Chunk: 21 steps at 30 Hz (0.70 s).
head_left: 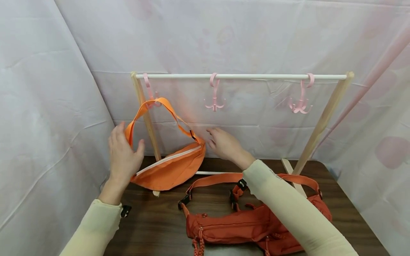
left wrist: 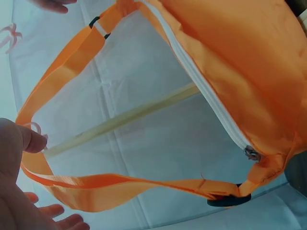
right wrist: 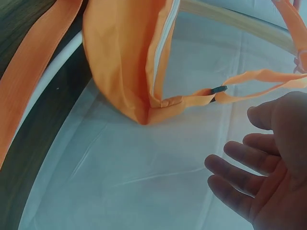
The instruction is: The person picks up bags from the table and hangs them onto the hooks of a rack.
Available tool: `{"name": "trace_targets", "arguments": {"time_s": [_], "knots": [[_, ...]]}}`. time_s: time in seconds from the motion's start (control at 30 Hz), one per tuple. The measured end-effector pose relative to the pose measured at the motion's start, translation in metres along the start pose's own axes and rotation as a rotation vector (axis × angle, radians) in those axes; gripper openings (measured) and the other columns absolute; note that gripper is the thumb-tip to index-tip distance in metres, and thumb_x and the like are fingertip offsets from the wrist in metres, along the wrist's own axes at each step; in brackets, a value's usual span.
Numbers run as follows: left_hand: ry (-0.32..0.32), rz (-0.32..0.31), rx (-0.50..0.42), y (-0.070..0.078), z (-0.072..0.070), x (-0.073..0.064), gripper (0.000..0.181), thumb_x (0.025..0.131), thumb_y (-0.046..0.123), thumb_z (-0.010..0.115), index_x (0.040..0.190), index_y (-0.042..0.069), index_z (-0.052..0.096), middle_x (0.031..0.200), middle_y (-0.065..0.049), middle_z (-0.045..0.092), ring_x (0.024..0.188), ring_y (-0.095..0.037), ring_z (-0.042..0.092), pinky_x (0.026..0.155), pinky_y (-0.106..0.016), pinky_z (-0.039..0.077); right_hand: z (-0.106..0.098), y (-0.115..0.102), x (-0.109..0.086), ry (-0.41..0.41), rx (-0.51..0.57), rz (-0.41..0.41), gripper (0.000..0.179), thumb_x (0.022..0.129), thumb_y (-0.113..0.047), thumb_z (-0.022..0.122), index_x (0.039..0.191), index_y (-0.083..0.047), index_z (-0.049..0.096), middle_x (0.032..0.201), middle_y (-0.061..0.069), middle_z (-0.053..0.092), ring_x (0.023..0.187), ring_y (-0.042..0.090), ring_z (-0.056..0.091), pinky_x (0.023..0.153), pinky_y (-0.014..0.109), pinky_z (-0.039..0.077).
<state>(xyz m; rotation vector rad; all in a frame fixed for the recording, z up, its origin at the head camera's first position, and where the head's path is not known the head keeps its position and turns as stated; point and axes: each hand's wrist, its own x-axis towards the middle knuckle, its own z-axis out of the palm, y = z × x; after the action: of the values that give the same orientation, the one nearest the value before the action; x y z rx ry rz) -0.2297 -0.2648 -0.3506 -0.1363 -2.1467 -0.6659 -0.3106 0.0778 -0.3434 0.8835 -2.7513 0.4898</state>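
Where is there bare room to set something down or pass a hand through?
Bare table lies between the left sleeve and red bag, before the orange bag. Below the rail, the gap between middle hook and right hook is open. Crowded: front right, where the red bag sprawls.

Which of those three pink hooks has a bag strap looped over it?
The leftmost pink hook, beside the left wooden post: the bright orange strap hangs on it, while the middle hook and rightmost hook hold nothing.
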Motion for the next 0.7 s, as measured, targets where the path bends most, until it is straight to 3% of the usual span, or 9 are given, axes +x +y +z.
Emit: {"name": "trace_targets", "arguments": {"time_s": [0.37,0.47,0.7], "knots": [[0.184,0.232,0.002,0.017,0.010,-0.007,0.074,0.090,0.018,0.069,0.155,-0.002,0.040,0.154,-0.030,0.041,0.143,-0.050,0.033,0.120,-0.060,0.023,-0.006,0.016,-0.022,-0.023,0.038,0.057,0.052,0.110,-0.027,0.061,0.154,0.000,0.052,0.150,0.017,0.057,0.139,0.033,0.055,0.115,0.049,0.043],[0.199,0.278,-0.007,0.022,0.015,-0.010,0.074,0.089,0.018,0.070,0.155,-0.002,0.042,0.154,-0.031,0.042,0.142,-0.051,0.035,0.120,-0.061,0.023,-0.006,0.021,-0.028,-0.028,0.044,0.071,0.053,0.110,-0.028,0.061,0.154,0.000,0.051,0.150,0.017,0.057,0.138,0.033,0.055,0.115,0.050,0.044],[0.180,0.318,-0.032,0.029,0.024,-0.018,0.072,0.093,0.021,0.068,0.156,-0.002,0.041,0.156,-0.030,0.041,0.143,-0.051,0.035,0.119,-0.063,0.025,-0.006,0.033,-0.043,-0.027,0.071,0.092,0.052,0.110,-0.028,0.061,0.153,-0.001,0.052,0.151,0.017,0.056,0.138,0.035,0.054,0.115,0.051,0.043]]}}
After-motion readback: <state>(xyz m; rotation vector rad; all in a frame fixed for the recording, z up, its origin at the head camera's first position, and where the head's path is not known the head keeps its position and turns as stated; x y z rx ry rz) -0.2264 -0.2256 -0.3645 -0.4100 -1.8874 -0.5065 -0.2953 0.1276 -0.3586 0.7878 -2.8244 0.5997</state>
